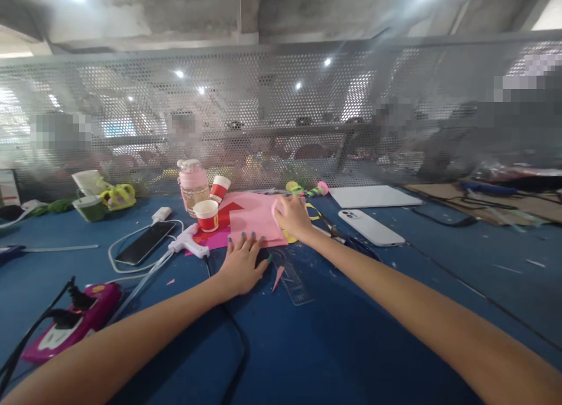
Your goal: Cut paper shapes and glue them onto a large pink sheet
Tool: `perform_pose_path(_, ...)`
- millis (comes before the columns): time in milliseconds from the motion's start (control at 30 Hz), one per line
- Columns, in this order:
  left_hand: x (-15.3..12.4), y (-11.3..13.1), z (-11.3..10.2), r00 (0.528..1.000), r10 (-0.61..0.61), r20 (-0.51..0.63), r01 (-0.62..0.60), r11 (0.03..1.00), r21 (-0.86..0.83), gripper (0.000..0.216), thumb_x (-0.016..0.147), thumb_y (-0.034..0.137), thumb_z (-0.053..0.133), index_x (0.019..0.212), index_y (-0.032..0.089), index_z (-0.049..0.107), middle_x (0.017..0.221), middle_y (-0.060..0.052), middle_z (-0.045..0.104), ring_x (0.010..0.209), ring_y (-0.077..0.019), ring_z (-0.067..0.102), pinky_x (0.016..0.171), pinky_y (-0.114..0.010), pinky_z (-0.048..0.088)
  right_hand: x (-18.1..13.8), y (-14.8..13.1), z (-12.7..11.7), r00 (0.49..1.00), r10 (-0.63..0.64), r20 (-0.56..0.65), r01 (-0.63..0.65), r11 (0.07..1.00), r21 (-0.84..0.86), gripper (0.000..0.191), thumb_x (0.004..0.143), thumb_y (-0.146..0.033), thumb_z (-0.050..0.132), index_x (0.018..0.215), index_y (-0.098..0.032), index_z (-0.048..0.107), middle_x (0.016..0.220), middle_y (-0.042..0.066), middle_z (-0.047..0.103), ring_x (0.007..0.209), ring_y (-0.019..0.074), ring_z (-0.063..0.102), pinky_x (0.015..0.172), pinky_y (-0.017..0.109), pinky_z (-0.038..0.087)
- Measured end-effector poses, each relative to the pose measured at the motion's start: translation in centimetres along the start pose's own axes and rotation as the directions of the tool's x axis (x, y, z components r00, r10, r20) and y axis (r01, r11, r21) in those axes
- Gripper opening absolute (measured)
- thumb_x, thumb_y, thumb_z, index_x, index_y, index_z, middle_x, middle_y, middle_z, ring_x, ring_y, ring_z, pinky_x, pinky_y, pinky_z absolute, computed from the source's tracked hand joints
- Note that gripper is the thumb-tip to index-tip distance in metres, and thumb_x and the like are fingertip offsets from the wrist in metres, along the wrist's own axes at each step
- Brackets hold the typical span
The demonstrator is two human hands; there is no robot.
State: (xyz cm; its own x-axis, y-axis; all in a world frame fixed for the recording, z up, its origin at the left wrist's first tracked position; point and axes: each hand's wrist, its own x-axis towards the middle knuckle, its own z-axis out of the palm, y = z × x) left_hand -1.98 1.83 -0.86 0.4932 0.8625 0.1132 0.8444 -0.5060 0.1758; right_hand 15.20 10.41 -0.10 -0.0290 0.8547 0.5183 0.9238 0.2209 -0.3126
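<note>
My left hand lies flat, fingers spread, its tips on the near edge of a pink sheet. At the sheet's right side, my right hand has its fingers curled round a light pink piece; whether this is a separate piece or a bent part of the sheet, I cannot tell. Under the pink sheet, red and magenta sheets stick out to the left. A clear ruler and a thin pink scrap lie just right of my left hand.
Left of the sheets are a pink bottle, red-and-white paper cups, a white glue gun, a black phone and a magenta power strip. A white phone and white flat panel lie right. A perforated screen stands behind.
</note>
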Motion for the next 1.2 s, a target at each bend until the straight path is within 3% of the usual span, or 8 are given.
perform_pose_path(100,0.0,0.0,0.0,1.000,0.001,0.010,-0.001,1.000,-0.015,0.053,0.088,0.036,0.037,0.136,0.015,0.033,0.145,-0.016,0.029,0.135,-0.0337,0.020,0.105,-0.059,0.015,3.7,-1.1,2.3,0.994,0.049,0.097,-0.047,0.999,-0.022,0.055,0.082,-0.025,0.041,0.132,-0.005,0.037,0.127,0.022,0.046,0.122,0.0328,0.036,0.099,0.050,0.028)
perform_pose_path(200,-0.1,-0.1,0.1,0.999,0.006,0.031,-0.006,1.000,0.000,0.053,0.089,0.037,0.036,0.137,0.016,0.033,0.145,-0.016,0.029,0.135,-0.0340,0.018,0.105,-0.058,0.014,5.5,-1.5,4.5,0.969,0.068,0.239,-0.061,0.997,-0.036,0.059,0.084,-0.032,0.040,0.139,-0.012,0.028,0.142,0.017,0.033,0.132,0.0321,0.022,0.102,0.054,0.023)
perform_pose_path(300,-0.2,-0.1,0.0,1.000,0.009,0.029,-0.009,1.000,-0.001,0.053,0.089,0.038,0.034,0.137,0.015,0.032,0.143,-0.016,0.032,0.134,-0.0342,0.023,0.104,-0.058,0.017,5.8,-1.2,6.0,0.925,0.077,0.373,-0.062,0.997,-0.050,0.059,0.086,-0.040,0.035,0.140,-0.016,0.026,0.145,0.015,0.028,0.133,0.0307,0.023,0.102,0.058,0.020)
perform_pose_path(433,-0.4,0.1,-0.1,1.000,0.021,-0.017,-0.022,0.999,-0.041,0.049,0.088,0.035,0.034,0.133,0.015,0.038,0.134,-0.015,0.046,0.125,-0.0318,0.038,0.102,-0.060,0.021,5.2,-0.8,6.2,0.887,0.067,0.457,-0.041,0.997,-0.067,0.057,0.088,-0.046,0.029,0.141,-0.024,0.024,0.149,0.009,0.019,0.135,0.0271,0.020,0.103,0.060,0.014)
perform_pose_path(633,-0.5,0.4,-0.3,0.992,0.080,-0.093,-0.085,0.995,-0.051,0.045,0.086,0.033,0.041,0.128,0.016,0.045,0.131,-0.014,0.051,0.122,-0.0319,0.042,0.103,-0.061,0.019,4.0,-0.6,5.0,0.888,0.004,0.459,0.022,0.999,-0.050,0.052,0.089,-0.044,0.028,0.139,-0.028,0.029,0.149,0.002,0.020,0.136,0.0226,0.019,0.107,0.052,0.014)
perform_pose_path(800,-0.4,0.3,-0.3,0.993,0.103,-0.057,-0.105,0.994,-0.037,0.046,0.087,0.031,0.040,0.129,0.013,0.043,0.134,-0.015,0.047,0.124,-0.0293,0.042,0.105,-0.054,0.023,3.6,-0.7,4.7,0.900,-0.010,0.437,0.031,0.999,-0.041,0.049,0.089,-0.044,0.031,0.136,-0.029,0.036,0.147,0.003,0.026,0.134,0.0229,0.025,0.107,0.049,0.018)
perform_pose_path(967,-0.3,0.1,-0.3,0.992,0.123,-0.020,-0.124,0.992,-0.036,0.042,0.087,0.030,0.039,0.123,0.011,0.049,0.135,-0.017,0.045,0.128,-0.0302,0.036,0.105,-0.058,0.019,3.5,-0.5,4.7,0.897,-0.014,0.442,0.033,0.999,-0.036,0.054,0.088,-0.045,0.033,0.138,-0.026,0.031,0.146,0.004,0.028,0.133,0.0214,0.027,0.106,0.047,0.020)
perform_pose_path(1200,-0.4,0.3,-0.6,0.993,0.119,0.010,-0.118,0.992,-0.040,0.047,0.088,0.029,0.036,0.132,0.012,0.038,0.139,-0.016,0.041,0.131,-0.0276,0.032,0.106,-0.058,0.018,3.2,-0.7,4.6,0.894,0.006,0.448,0.022,0.998,-0.058,0.054,0.089,-0.046,0.032,0.139,-0.025,0.029,0.147,0.006,0.026,0.134,0.0224,0.025,0.107,0.048,0.017)
